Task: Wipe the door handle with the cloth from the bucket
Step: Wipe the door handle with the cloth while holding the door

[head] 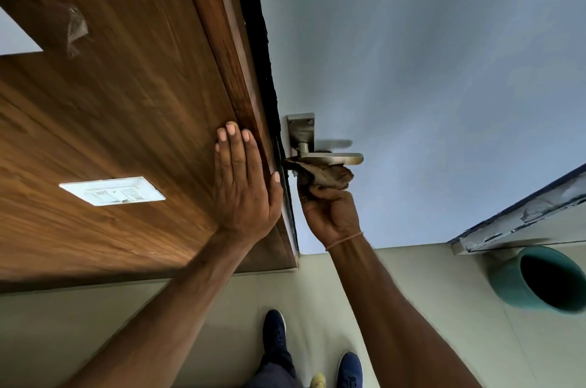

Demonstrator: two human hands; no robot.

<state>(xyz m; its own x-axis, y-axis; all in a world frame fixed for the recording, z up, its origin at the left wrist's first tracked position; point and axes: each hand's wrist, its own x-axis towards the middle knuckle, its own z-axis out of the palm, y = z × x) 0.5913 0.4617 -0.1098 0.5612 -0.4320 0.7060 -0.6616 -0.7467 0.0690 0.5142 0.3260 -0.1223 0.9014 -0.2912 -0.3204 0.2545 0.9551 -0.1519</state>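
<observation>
My right hand (329,213) grips the cloth (323,176), bunched and pressed up against the underside of the handle (329,159). My left hand (244,184) lies flat and spread on the wood panel (126,102), holding nothing. Risk: upward pressure may turn the lever and swing the door (428,54), and the bunched cloth may miss the top face. The handle is brushed metal with a screwed backplate. The cloth is brown and crumpled. The bucket (539,279) stands on the floor, well apart.

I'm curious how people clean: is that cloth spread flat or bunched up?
Bunched up. The brown cloth is a crumpled wad gripped in the right hand, pressed against the underside of the metal door handle.
</observation>
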